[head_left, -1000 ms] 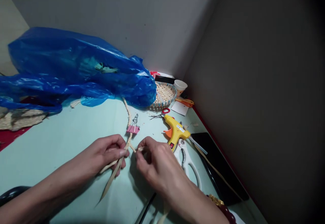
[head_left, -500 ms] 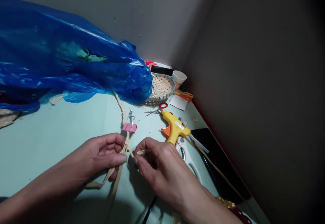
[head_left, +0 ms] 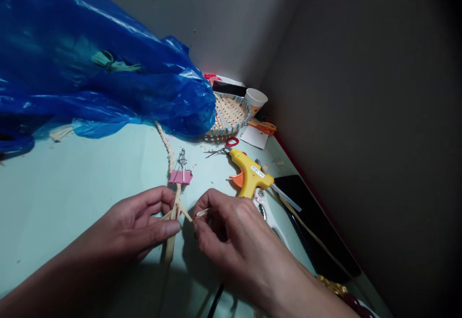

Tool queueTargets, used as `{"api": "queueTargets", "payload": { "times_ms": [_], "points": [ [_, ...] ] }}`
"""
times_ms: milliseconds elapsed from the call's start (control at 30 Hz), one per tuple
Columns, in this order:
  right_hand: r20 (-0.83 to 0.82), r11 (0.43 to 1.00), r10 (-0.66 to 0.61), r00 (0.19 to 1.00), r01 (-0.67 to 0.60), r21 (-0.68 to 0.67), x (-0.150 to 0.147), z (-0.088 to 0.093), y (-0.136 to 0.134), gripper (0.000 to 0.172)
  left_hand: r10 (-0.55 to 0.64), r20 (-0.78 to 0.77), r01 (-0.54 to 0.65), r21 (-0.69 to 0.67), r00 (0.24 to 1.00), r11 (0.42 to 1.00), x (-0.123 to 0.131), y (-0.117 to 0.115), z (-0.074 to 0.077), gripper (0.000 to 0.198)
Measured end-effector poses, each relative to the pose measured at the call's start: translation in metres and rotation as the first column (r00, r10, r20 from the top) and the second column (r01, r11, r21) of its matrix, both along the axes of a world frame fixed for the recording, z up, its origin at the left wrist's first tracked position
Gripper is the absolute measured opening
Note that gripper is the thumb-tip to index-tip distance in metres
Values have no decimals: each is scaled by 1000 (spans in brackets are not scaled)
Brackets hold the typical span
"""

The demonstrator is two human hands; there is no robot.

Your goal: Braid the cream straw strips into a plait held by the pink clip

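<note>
A pale, flat-strand braid (head_left: 165,145) runs out from under the blue bag toward me, with a pink binder clip (head_left: 180,177) fastened across it. Below the clip the strands separate. My left hand (head_left: 140,226) is closed around strands at the split, thumb toward the right; what lies inside its fingers is partly hidden. One flat strand (head_left: 170,249) hangs down past the left thumb. Between thumb and forefinger, my right hand (head_left: 231,231) pinches another strand (head_left: 186,213), drawn out to the right of the braid.
A blue plastic bag (head_left: 144,87) fills the far left. Beyond the right hand are a yellow glue gun (head_left: 249,171), red-handled scissors (head_left: 216,152), white-handled cutters (head_left: 272,224), a woven basket (head_left: 233,111), a paper cup (head_left: 257,97) and a black flat object (head_left: 317,231). A wall rises behind.
The view has shifted slightly, so the bag and clip appear higher and further left. The strand that dangled below my left hand now shows only near its fingers. Both hands keep their hold.
</note>
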State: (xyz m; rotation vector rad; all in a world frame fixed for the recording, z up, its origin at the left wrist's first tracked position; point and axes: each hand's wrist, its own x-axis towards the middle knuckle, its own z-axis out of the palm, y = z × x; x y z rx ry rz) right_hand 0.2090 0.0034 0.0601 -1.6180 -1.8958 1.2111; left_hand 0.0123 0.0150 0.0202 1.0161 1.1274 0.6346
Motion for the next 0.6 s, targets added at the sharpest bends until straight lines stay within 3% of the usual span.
{"api": "queueTargets", "payload": {
  "times_ms": [100,267,433,600],
  "points": [
    [29,1000,-21,999,22,-18,-1,2,-1,14,55,54,-48,-121,997,992,3,0,5,34],
    [-12,995,-65,998,64,-80,-1,3,-1,6,61,105,-41,-179,993,983,2,2,8,37],
    [-168,994,-93,981,82,-70,-5,-7,-2,19,93,87,-79,-150,992,985,2,0,2,46],
    [-131,994,-107,986,106,-18,-13,-16,-5,19,115,81,-106,-102,990,989,4,-3,-4,49]
  ]
}}
